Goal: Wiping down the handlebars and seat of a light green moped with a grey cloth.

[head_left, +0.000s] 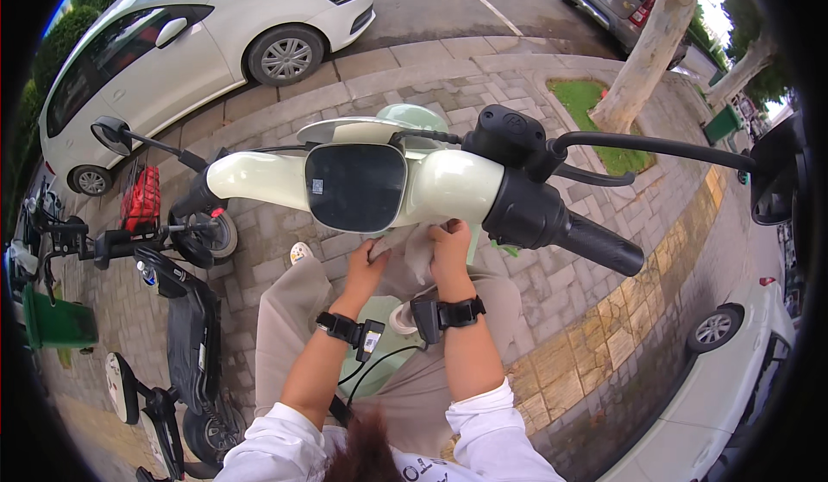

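Note:
Between my hands, just below the cream handlebar cover point(259, 180) of an electric scooter, hangs a pale, thin cloth point(419, 256). My left hand point(366, 265) is closed on one end of it. The other end is pinched in my right hand point(450, 247), whose fingers are partly tucked under the handlebar. Right above the hands sits the scooter's dark, rounded display point(357, 185). The black right grip point(595, 239) and the brake lever point(595, 174) stick out to the right, and no hand touches them.
Mirrors point(112, 135) stand out on long stems at both sides. A white car point(207, 42) is parked at the far left, another point(716, 404) at the lower right. Beside me on the left are a black scooter point(191, 344) and a green bin point(59, 320). A tree trunk point(642, 59) rises at the far right.

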The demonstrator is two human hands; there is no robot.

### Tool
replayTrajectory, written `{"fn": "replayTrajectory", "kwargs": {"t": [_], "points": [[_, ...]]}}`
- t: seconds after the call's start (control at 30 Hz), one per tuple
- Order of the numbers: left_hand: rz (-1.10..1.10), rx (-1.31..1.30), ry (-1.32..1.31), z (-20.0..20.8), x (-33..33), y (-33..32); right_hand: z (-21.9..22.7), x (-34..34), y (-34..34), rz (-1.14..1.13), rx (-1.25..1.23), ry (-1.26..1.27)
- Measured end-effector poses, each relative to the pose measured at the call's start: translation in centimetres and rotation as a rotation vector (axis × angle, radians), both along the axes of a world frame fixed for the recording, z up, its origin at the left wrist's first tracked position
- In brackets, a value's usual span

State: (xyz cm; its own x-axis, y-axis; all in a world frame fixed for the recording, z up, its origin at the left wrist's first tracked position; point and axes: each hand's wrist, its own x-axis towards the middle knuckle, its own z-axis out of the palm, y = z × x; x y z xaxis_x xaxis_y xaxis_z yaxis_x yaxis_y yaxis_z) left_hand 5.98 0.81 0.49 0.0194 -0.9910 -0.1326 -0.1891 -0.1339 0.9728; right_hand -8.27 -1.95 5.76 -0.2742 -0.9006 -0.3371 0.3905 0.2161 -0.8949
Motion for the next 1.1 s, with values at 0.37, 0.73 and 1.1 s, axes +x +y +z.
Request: {"fn": "replayTrajectory", "kwargs": {"t": [0.37,0.73,1.1], "points": [[0.078,0.029,0.357,1.7,4.5,-3.0,-4.7,-0.4,-1.5,0.116,-0.225,0.738],[0.324,-0.018,0.345,2.5,3.5,-3.9,-4.6,-1.7,-3.7,0.130,-0.197,1.206],[0.175,-0.137,0.229,-0.4,-0.7,-3.3,-1.7,-1.8,-3.9,-0.317,-0.208,-0.154]]}}
